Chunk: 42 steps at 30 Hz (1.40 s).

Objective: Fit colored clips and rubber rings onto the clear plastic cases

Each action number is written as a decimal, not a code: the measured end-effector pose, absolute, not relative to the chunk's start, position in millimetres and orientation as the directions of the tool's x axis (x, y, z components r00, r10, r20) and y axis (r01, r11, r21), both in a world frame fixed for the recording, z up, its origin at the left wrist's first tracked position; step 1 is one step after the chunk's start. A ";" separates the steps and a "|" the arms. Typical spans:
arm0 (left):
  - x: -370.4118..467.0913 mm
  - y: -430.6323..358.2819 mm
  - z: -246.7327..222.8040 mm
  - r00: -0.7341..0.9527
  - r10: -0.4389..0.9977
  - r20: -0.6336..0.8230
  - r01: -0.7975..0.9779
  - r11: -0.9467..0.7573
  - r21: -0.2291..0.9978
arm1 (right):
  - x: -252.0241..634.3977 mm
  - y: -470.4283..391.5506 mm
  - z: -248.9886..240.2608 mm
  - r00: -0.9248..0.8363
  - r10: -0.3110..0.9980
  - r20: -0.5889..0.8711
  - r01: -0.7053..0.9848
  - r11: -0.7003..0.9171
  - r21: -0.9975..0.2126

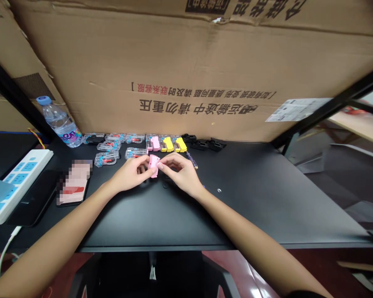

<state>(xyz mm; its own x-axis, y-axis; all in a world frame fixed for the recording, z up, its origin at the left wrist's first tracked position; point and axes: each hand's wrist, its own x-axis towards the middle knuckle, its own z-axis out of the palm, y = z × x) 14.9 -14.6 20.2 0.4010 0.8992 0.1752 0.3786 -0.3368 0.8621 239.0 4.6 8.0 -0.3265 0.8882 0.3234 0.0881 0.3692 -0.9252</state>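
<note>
A small pink plastic piece (154, 165) is held above the black table between both hands. My left hand (132, 174) pinches it from the left with thumb and fingers. My right hand (182, 171) touches its right side, thumb and fingertips pressed together on it. Just behind are clear toy-gun-shaped pieces with blue and red parts (107, 157), a clear piece with a pink grip (154, 143), and two with yellow grips (180, 145). Black pieces (216, 144) lie right of the yellow ones. A dark pen-like object (192, 160) lies beside my right hand.
A water bottle (62, 124) stands at the back left before the cardboard wall (186, 62). On the left are a phone (76, 182), a black slab (34, 198) and a white power strip (21, 178). A small white ring (219, 190) lies right of centre.
</note>
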 end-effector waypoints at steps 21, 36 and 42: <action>10.5 -16.1 20.3 0.439 0.866 0.241 0.527 -0.465 0.712 | 238.4 0.6 11.6 -0.404 0.894 0.196 0.066 0.242 -0.968; 12.3 -16.7 22.7 0.430 0.866 0.256 0.501 -0.465 0.730 | 237.1 -0.2 10.4 -0.385 0.902 0.195 0.052 0.233 -0.971; 12.1 -15.8 22.1 0.436 0.867 0.243 0.488 -0.454 0.746 | 237.5 0.1 9.3 -0.387 0.901 0.197 0.050 0.234 -0.971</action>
